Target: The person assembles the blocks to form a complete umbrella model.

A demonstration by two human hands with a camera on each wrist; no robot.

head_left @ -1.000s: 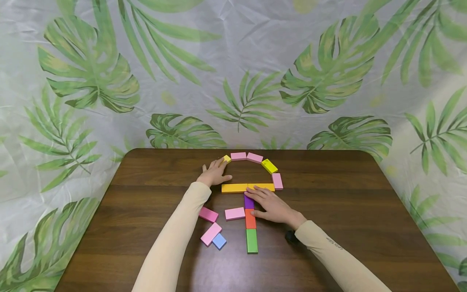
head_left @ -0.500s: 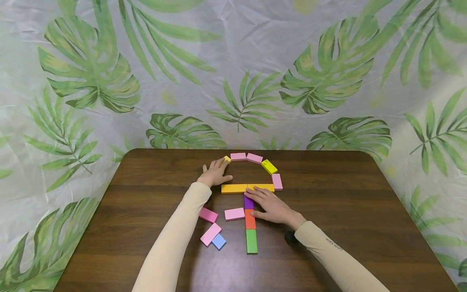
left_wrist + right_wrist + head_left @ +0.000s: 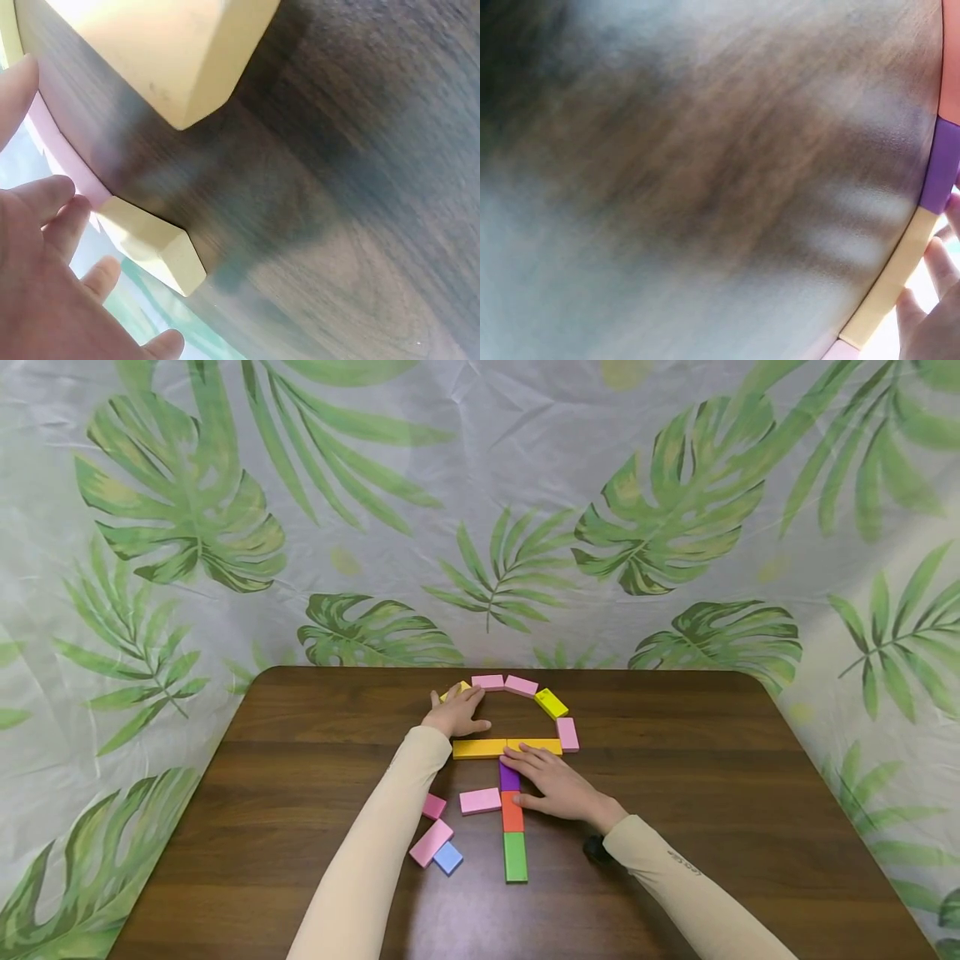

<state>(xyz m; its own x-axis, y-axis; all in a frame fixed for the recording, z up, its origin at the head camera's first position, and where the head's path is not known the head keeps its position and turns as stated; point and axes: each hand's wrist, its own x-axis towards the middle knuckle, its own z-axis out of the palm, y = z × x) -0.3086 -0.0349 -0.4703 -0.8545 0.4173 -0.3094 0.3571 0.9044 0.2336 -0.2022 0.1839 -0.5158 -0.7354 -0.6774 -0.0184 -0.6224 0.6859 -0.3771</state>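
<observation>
In the head view my left hand reaches over the left side of a block arch with spread fingers. Its fingertips are at the pink block at the top, beside a yellow block partly hidden behind the hand. The left wrist view has these fingers along the pink block, with the yellow block beyond them. My right hand lies with extended fingers over the joint of the right orange-yellow block and the purple block; its thumb is at the red block.
A green block ends the column. Left of it lie a pink block, another pink block, a blue block and a darker pink block partly under the left sleeve. Yellow and pink blocks form the arch's right side.
My left hand has shifted right, from the yellow block to the neighbouring pink block, uncovering more of the yellow one. The right hand stays in place.
</observation>
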